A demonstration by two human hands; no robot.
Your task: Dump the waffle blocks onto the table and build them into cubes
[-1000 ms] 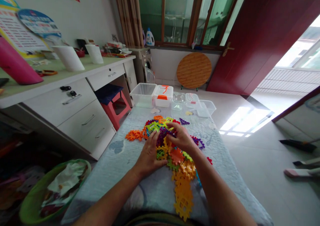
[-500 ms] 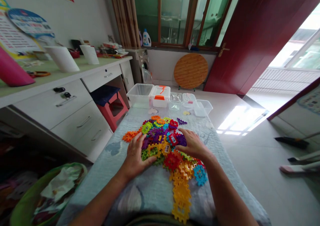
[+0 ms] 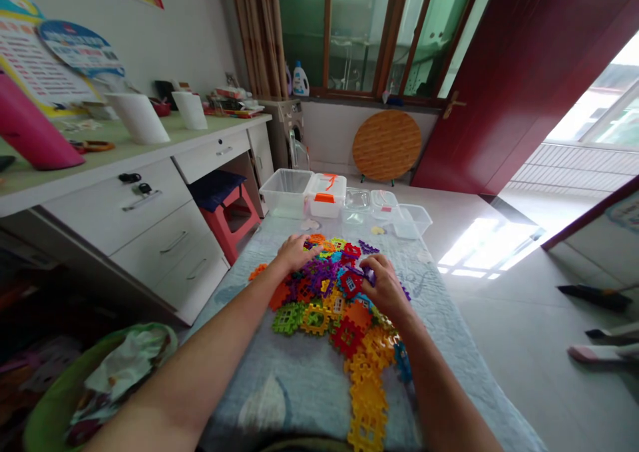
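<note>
Multicoloured interlocking plastic tiles (image 3: 327, 285): heaped between the two hands, spilling toward the wearer.
Left hand (image 3: 295, 251): palm down over the heap's far left edge, fingers bent; contact likely, but cannot tell whether they close on anything.
Right hand (image 3: 384, 282): at the heap's right edge, thumb and forefinger apart around a purple patch; cannot tell whether it is pinched.
Red square tile with a white window insert (image 3: 351, 283): just left of the right fingertips, on the hand's inner side.
Green square lattice tile (image 3: 288, 319): nearer the wearer than the left hand, outside its reach.
Orange-yellow toothed strip (image 3: 368, 402): nearer the wearer than the right hand, left of that forearm.
Clear plastic tubs (image 3: 285, 196): beyond both hands.
Step in hand: handling the heap from both sides, by judgement.
Next move calls for: fingertips on one tile's rim, freeing its teeth from neighbours without dragging them; probably a light pinch.
</note>
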